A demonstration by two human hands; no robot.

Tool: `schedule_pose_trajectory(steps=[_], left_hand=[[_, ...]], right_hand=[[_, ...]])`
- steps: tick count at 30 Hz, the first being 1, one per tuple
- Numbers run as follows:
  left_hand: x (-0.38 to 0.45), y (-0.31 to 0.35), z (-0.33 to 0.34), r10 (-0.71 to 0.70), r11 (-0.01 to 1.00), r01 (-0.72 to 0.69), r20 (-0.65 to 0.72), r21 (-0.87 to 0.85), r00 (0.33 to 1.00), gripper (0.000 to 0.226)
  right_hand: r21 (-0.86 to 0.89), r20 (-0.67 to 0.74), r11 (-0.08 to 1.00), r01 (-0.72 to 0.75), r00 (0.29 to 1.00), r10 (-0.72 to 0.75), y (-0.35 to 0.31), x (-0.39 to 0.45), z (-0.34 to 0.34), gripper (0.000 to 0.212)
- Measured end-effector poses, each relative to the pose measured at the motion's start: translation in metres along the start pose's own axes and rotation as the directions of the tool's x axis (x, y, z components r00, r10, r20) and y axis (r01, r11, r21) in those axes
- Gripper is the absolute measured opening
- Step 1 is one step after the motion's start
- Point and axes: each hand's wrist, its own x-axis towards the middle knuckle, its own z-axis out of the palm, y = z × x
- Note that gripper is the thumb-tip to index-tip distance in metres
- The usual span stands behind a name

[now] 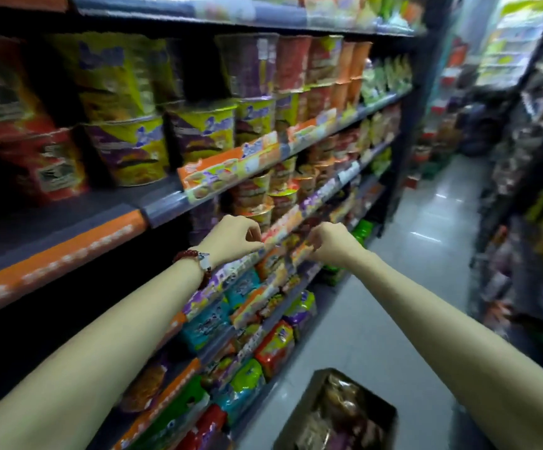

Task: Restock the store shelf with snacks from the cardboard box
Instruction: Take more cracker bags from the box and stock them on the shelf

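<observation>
The view is blurred by motion. Both arms reach out to the middle shelf (299,219) of the rack on the left. My right hand (328,241) has its fingers curled and pinches the edge of an orange snack packet (299,250) at the shelf front. A short way to its left is my left hand (234,238), with a red bead bracelet on the wrist. Its fingers are curled by the shelf's price strip, and the blur hides whether they grip anything. The open cardboard box (390,414) stands on the floor below my arms, with brown snack packets (341,407) inside.
Cup noodles (205,131) fill the upper shelves, and noodle packets (273,349) the lower ones. A grey tiled aisle (426,228) runs ahead between this rack and a second rack (530,177) on the right. Goods are stacked at the aisle's far end.
</observation>
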Motion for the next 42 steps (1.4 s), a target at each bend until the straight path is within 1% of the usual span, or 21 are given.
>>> schedule_pose_trajectory(steps=[3,6,10,14,16,21,25,29,34,38,42], left_hand=[[0.039,0.017,0.028,0.112,0.993,-0.109,0.089,-0.038,0.990,0.021],[0.076,0.034,0.057,0.218,0.975,-0.208,0.175,-0.074,0.960,0.020],[0.109,0.056,0.102,0.319,0.947,-0.297,0.253,-0.123,0.913,0.020],[0.119,0.077,0.158,0.362,0.931,-0.316,0.356,-0.183,0.862,0.023],[0.119,0.084,0.197,0.364,0.931,-0.306,0.414,-0.201,0.834,0.021],[0.098,0.079,0.319,0.332,0.943,-0.264,0.552,-0.201,0.765,0.020],[0.071,0.058,0.421,0.302,0.953,-0.242,0.649,-0.184,0.698,0.023],[0.050,0.026,0.513,0.273,0.962,-0.186,0.677,-0.200,0.684,0.015],[0.027,-0.016,0.629,0.219,0.972,-0.092,0.691,-0.217,0.689,0.018],[0.009,-0.047,0.722,0.209,0.968,-0.046,0.685,-0.249,0.698,0.017],[0.001,-0.070,0.802,0.229,0.959,-0.031,0.705,-0.282,0.671,0.016]], right_hand=[[0.023,-0.016,0.990,-0.142,0.990,0.143,0.038,-0.002,0.004,0.013],[0.058,-0.039,0.954,-0.295,0.954,0.298,0.073,-0.009,0.007,0.025],[0.138,-0.043,0.875,-0.463,0.880,0.473,0.116,-0.028,0.023,0.028],[0.184,0.017,0.783,-0.595,0.798,0.602,0.161,-0.056,0.057,0.030],[0.182,0.058,0.736,-0.652,0.754,0.654,0.187,-0.072,0.082,0.029],[0.158,0.176,0.634,-0.757,0.653,0.736,0.254,-0.109,0.172,0.025],[0.144,0.244,0.569,-0.810,0.586,0.773,0.299,-0.136,0.261,0.021],[0.150,0.286,0.531,-0.834,0.551,0.784,0.341,-0.155,0.356,0.021],[0.201,0.291,0.478,-0.855,0.518,0.805,0.386,-0.172,0.473,0.015],[0.225,0.261,0.457,-0.860,0.505,0.822,0.424,-0.179,0.563,0.018],[0.276,0.207,0.439,-0.855,0.499,0.841,0.458,-0.180,0.632,0.019]])
